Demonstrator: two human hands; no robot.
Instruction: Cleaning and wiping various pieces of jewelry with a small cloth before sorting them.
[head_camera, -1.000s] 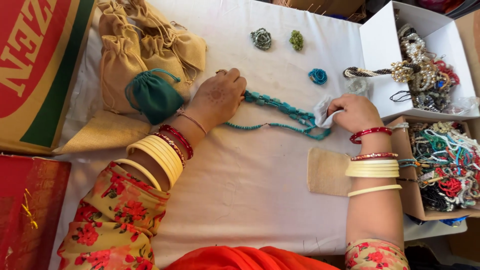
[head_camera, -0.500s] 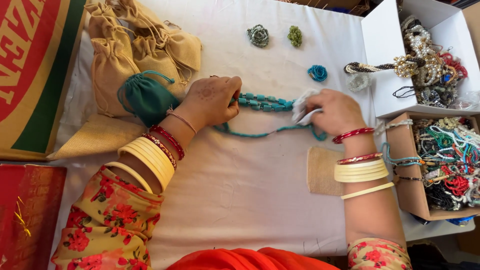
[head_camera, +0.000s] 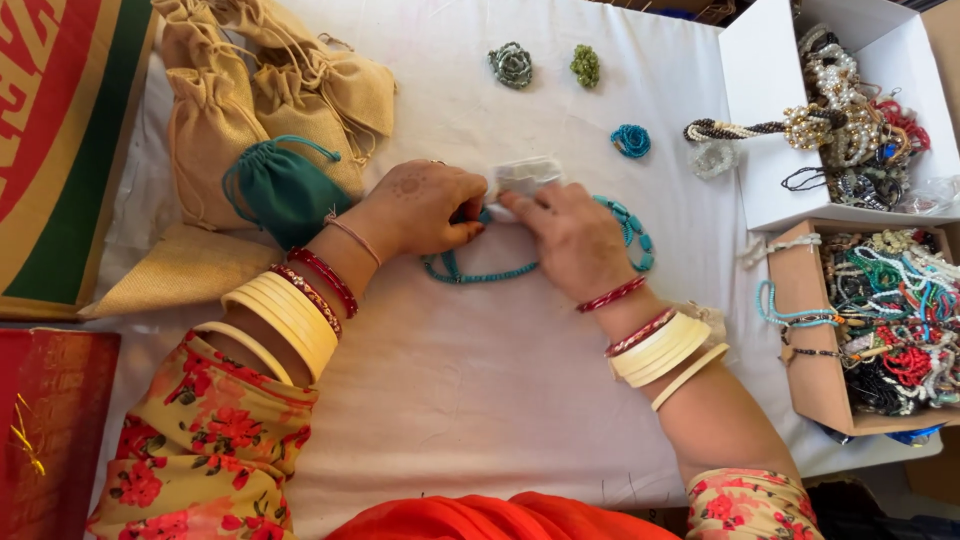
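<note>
The white tablecloth (head_camera: 470, 400) carries the turquoise bead necklace (head_camera: 480, 272), which lies under and between both hands, its larger beads curving out beside the right hand (head_camera: 575, 240). The strand is turquoise, with fine beads at left and chunkier ones at right. The left hand (head_camera: 425, 208) and right hand pinch a small white pouch (head_camera: 525, 178) with closed fingertips.
</note>
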